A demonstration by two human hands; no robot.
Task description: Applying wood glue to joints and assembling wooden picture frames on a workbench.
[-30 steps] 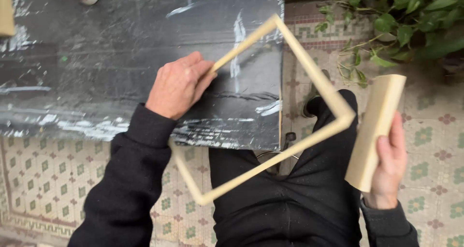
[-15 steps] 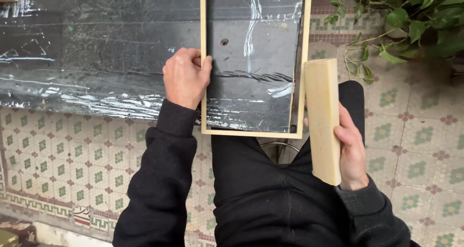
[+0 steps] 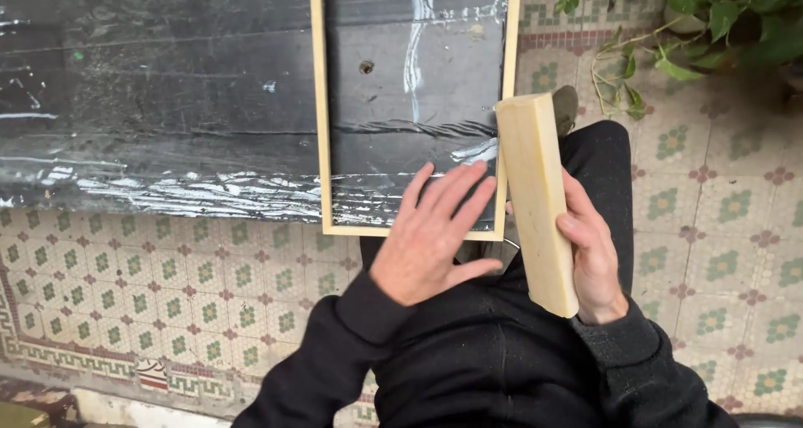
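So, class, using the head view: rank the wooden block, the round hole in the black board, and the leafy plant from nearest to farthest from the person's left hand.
1. Wooden block: just right of the left hand, held in the right hand.
2. Round hole: up the black board, inside the wooden frame.
3. Leafy plant: far top right corner, over the tiled floor.

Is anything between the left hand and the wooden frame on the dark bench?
Nothing visible. The left hand lies flat, fingers spread, over the near right corner of the wooden frame on the dark bench. The right hand holds the wooden block just right of the frame, not between them.
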